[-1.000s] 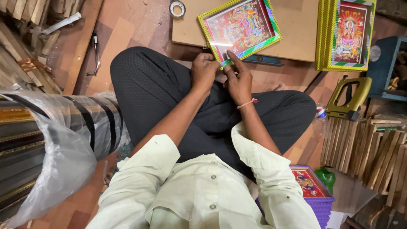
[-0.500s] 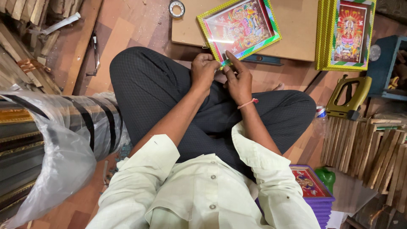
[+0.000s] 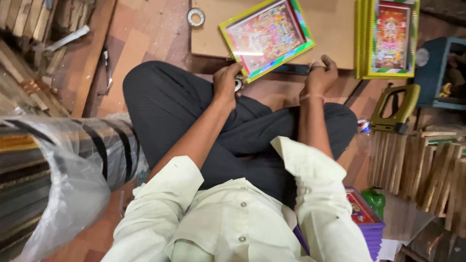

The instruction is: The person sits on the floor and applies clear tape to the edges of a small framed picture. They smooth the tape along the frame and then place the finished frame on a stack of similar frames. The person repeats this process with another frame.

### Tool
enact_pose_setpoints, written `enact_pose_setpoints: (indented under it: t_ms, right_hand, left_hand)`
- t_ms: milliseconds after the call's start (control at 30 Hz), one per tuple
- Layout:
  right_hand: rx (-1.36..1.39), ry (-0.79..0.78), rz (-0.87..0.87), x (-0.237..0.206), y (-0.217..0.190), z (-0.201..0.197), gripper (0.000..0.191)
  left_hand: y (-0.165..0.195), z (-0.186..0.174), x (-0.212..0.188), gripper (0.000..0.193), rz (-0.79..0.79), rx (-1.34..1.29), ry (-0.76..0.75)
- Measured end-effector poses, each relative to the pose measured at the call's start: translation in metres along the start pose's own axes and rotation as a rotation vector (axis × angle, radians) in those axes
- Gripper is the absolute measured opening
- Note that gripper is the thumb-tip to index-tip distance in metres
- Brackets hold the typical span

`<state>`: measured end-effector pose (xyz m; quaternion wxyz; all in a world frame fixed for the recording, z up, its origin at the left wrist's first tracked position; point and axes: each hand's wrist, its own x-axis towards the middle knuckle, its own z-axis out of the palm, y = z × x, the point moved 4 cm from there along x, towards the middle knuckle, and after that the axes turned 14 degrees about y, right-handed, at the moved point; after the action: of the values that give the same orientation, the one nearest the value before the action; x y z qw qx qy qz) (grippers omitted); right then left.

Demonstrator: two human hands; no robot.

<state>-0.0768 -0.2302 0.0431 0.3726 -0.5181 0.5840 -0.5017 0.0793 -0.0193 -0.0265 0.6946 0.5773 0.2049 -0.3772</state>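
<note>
Lying tilted on a low brown board (image 3: 335, 29) that is serving as a worktop, the framed picture (image 3: 266, 38) with its yellow and green border is resting face up, its near corner overhanging the board's front edge toward the person's lap, probably so that both hands can get at that corner. The left hand (image 3: 226, 83) is touching the frame at its lower left edge, fingers curled, with a small round thing, perhaps a tape roll, showing just under them; I cannot tell whether this grip is actually closed on anything. The right hand (image 3: 321, 75) is sitting just beside the frame's lower right edge, fingers bent down over the board's edge next to a dark flat strip (image 3: 290, 69); whether it is gripping that is also unclear.

Beyond the frame, 1 ring of tape (image 3: 196, 17) is lying at the board's far left corner. To the right, a stack of similar framed pictures (image 3: 388, 38) is standing near. A green-handled saw (image 3: 394, 109) and wooden strips (image 3: 417, 167) are lying by the right knee. Plastic-wrapped mouldings (image 3: 53, 165) are lying on the left.
</note>
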Motion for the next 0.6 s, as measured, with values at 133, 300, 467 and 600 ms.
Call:
enact_pose_setpoints:
  t_ms: [133,300,467,600]
  right_hand:
    - [-0.436,0.277,-0.303,0.018,-0.011,-0.004,0.032]
    - [0.087,-0.151,0.06,-0.084,0.009,-0.002,0.039]
    - [0.295,-0.364,0.441,-0.13,0.006,-0.002,0.043]
    - [0.114,-0.524,0.366,-0.069,-0.009,-0.006,0.045]
  left_hand:
    - [0.003,0.005,-0.007,0.026,-0.015,-0.009,-0.071]
    - [0.001,0.01,-0.017,0.029,-0.09,-0.042,-0.261]
    - [0.002,0.006,-0.028,0.031,0.284,0.073,-0.149]
    - [0.024,-0.011,-0.028,0.045,0.645,-0.033,0.176]
